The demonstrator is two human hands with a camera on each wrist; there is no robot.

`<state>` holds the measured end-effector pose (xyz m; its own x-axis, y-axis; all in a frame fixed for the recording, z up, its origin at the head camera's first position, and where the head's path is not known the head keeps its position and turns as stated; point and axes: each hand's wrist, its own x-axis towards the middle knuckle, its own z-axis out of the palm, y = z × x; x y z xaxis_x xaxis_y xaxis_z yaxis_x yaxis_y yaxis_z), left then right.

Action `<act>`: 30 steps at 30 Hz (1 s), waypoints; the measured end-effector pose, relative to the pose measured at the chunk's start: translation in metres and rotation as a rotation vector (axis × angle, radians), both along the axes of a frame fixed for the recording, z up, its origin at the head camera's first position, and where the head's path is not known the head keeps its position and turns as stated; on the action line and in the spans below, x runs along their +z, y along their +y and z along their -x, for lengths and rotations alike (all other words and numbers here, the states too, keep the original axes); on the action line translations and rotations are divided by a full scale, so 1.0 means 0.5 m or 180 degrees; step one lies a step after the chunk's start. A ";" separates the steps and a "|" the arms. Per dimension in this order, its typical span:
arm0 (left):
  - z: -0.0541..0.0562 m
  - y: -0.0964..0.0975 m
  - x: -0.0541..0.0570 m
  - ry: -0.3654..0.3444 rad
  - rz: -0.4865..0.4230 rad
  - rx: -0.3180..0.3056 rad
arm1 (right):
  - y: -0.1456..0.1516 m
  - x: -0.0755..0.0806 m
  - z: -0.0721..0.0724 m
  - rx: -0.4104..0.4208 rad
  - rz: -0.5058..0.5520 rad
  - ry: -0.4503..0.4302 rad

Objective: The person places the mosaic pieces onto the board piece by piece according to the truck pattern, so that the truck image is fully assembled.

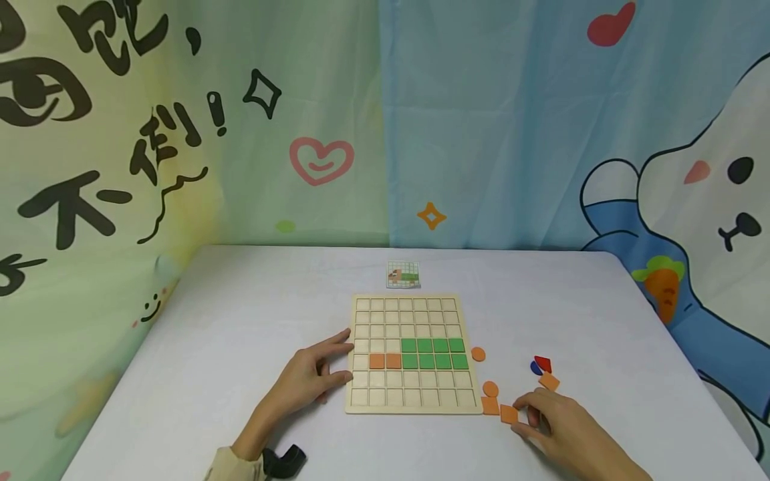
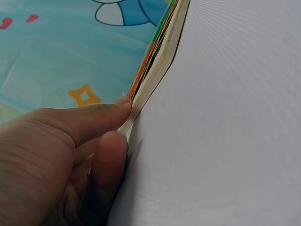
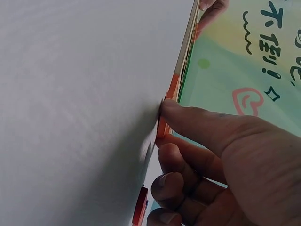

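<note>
A wooden grid board (image 1: 415,409) lies flat on the table, with green squares filling part of two rows and two orange squares left of the lower green row. My left hand (image 1: 313,374) rests against the board's left edge, thumb and fingers spread apart; its thumb touches the rim in the left wrist view. Beyond the lower right corner of the board, my right hand (image 1: 559,427) pinches an orange square tile (image 1: 508,414) between thumb and index finger. Another orange square (image 1: 490,405) lies beside that tile, next to the board.
Two orange round pieces (image 1: 478,354) lie right of the board. Farther right are a red piece (image 1: 543,363), a blue piece (image 1: 536,368) and an orange square (image 1: 549,381). A small pattern card (image 1: 403,274) lies behind the board on the white table (image 1: 271,287).
</note>
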<state>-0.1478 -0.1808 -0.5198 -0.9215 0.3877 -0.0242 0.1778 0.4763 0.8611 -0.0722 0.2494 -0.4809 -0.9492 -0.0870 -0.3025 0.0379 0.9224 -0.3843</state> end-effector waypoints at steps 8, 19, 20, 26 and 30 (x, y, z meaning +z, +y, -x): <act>-0.002 0.002 0.004 0.0008 0.0014 -0.0013 | 0.003 0.001 -0.002 -0.0025 0.0022 0.0065; -0.002 0.000 0.002 0.0048 0.0008 -0.0019 | 0.003 0.005 -0.001 0.0042 0.0058 0.0193; -0.002 0.000 0.002 0.0051 0.0011 -0.0019 | 0.002 0.006 -0.001 0.0062 0.0064 0.0213; -0.002 0.000 0.001 0.0051 0.0000 -0.0012 | -0.010 0.014 0.002 0.0150 0.0074 0.0314; -0.001 0.000 0.000 0.0042 -0.0021 -0.0004 | -0.021 0.018 0.006 0.0250 0.0060 0.0386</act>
<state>-0.1474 -0.1807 -0.5199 -0.9213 0.3888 -0.0094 0.1897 0.4703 0.8619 -0.0752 0.2390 -0.4719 -0.9687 -0.1669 -0.1836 -0.0818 0.9134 -0.3988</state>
